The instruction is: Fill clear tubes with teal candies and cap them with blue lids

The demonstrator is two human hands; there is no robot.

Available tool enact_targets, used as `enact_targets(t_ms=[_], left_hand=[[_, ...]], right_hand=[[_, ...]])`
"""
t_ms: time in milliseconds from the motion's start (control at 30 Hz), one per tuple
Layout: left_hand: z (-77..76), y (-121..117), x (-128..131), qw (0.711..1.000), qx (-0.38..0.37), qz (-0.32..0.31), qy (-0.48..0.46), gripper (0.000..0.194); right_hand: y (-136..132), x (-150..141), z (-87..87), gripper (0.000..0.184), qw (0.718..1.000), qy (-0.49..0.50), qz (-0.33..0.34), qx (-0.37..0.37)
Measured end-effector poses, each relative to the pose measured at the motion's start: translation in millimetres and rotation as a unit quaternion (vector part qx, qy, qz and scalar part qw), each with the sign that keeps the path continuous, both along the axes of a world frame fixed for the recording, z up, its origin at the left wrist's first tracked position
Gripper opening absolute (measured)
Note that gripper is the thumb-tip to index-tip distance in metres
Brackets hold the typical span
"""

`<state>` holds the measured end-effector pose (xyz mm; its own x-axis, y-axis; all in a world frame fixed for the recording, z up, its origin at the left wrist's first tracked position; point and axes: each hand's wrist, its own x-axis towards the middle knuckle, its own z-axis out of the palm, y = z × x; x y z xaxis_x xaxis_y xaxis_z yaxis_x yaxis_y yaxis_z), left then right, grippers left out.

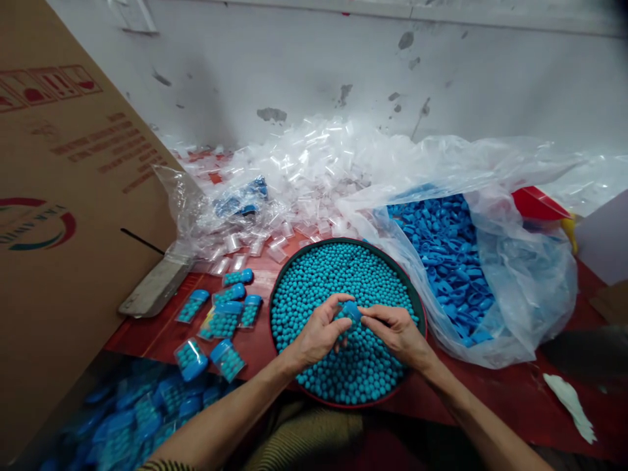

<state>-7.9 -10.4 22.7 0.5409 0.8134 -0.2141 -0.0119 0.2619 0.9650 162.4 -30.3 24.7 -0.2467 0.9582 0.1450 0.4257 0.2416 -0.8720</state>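
Above a round basin (276, 288) full of small turquoise balls (338, 268), my left hand (316, 333) grips a small plastic container with a blue cap (350, 310). The fingers hide most of its body. My right hand (398, 332) pinches the right side of that blue cap between thumb and fingers; how firmly the cap sits cannot be seen. Left of the basin lie several filled, blue-capped containers (227, 358) on the red table (265, 261).
Behind the basin spreads a heap of clear empty containers (289, 229). An open plastic bag (524, 281) of blue caps (451, 255) lies to the right. A large cardboard box (88, 196) stands left, by a grey block (157, 284). More filled containers (142, 412) pile below the table edge.
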Motion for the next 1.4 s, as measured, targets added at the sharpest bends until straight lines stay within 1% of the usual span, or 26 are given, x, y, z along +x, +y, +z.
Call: enact_targets(t_ms=[67,100,200,300,333,400,433,467,500,533,600,633,667,700,767,800,833,867,967,1000,1067,1167,1300,1400], left_hand=[[-3.3,-2,1,1.000,0.004,0.002,0.006,0.033],[-4.6,-2,2,1.000,0.004,0.008,0.012,0.031],[-5.6,-2,1,0.999,0.005,0.036,0.019,0.028],[-2.5,1,-5,1.000,-0.003,0.024,-0.008,0.031],[-1.2,3,-7,1.000,-0.005,0.013,-0.012,0.032],[0.6,4,-10,1.000,-0.004,-0.005,-0.010,0.031],[1.0,4,-11,1.000,-0.001,-0.011,-0.007,0.030],[1.1,3,-10,1.000,0.002,-0.014,-0.006,0.030],[1.1,2,-10,1.000,0.005,-0.013,-0.008,0.030],[1.2,0,-8,1.000,0.008,-0.006,-0.012,0.033],[2.5,-4,-4,1.000,0.016,0.021,-0.014,0.039],[3.9,-5,-2,0.999,0.021,0.036,-0.014,0.042],[5.7,-7,-1,0.998,0.029,0.049,-0.014,0.044],[7.7,-7,1,0.997,0.037,0.059,-0.015,0.043],[11.5,-7,3,0.996,0.052,0.069,-0.019,0.040],[12.9,-6,3,0.996,0.057,0.070,-0.023,0.039],[13.9,-5,3,0.996,0.056,0.067,-0.027,0.039],[14.5,-4,2,0.997,0.048,0.059,-0.032,0.039],[14.2,-5,3,0.998,0.010,0.041,-0.043,0.040],[13.7,-6,4,0.998,-0.002,0.048,-0.037,0.038],[12.5,-9,8,0.997,-0.014,0.081,-0.007,0.031],[10.6,-11,14,0.991,-0.017,0.130,0.026,0.023],[6.0,-9,18,0.988,-0.015,0.155,0.016,0.020],[1.0,-5,15,0.989,-0.003,0.146,0.036,0.019]], right_hand=[[5,5,-0.5,0.020,0.998,-0.002,0.052,-0.033],[6,7,-0.8,0.019,0.997,-0.001,0.063,-0.045],[9,9,-0.8,0.020,0.994,0.038,0.060,-0.077],[10,6,0.3,0.027,0.977,0.138,0.065,-0.150],[11,4,0.5,0.029,0.967,0.180,0.055,-0.174],[14,1,0.4,0.036,0.946,0.255,0.009,-0.199],[15,-2,0.1,0.041,0.940,0.275,-0.020,-0.202],[15,-4,-0.1,0.044,0.939,0.277,-0.043,-0.197],[15,-7,0.0,0.043,0.948,0.254,-0.054,-0.184],[13,-9,0.6,0.039,0.964,0.210,-0.055,-0.156],[8,-14,3.5,0.032,0.993,0.088,-0.028,-0.068],[5,-16,5.5,0.033,0.999,0.025,-0.005,-0.025],[1,-18,7.5,0.039,0.999,-0.032,0.014,0.010],[-2,-20,9.2,0.051,0.996,-0.079,0.026,0.031],[-7,-24,10.4,0.075,0.988,-0.151,0.027,0.034],[-9,-26,9.8,0.082,0.984,-0.176,0.020,0.030],[-10,-28,8.3,0.083,0.981,-0.192,0.010,0.029],[-10,-30,6.2,0.080,0.979,-0.199,-0.002,0.036],[-10,-35,-0.7,0.070,0.975,-0.199,-0.028,0.090],[-10,-36,-2.3,0.068,0.974,-0.198,-0.028,0.109],[-10,-36,-3.6,0.064,0.971,-0.197,-0.021,0.132],[-8,-36,-3.1,0.060,0.967,-0.202,-0.018,0.153],[-5,-38,-6.8,0.062,0.964,-0.211,-0.021,0.158],[-5,-41,-13.5,0.061,0.969,-0.207,-0.043,0.127]])
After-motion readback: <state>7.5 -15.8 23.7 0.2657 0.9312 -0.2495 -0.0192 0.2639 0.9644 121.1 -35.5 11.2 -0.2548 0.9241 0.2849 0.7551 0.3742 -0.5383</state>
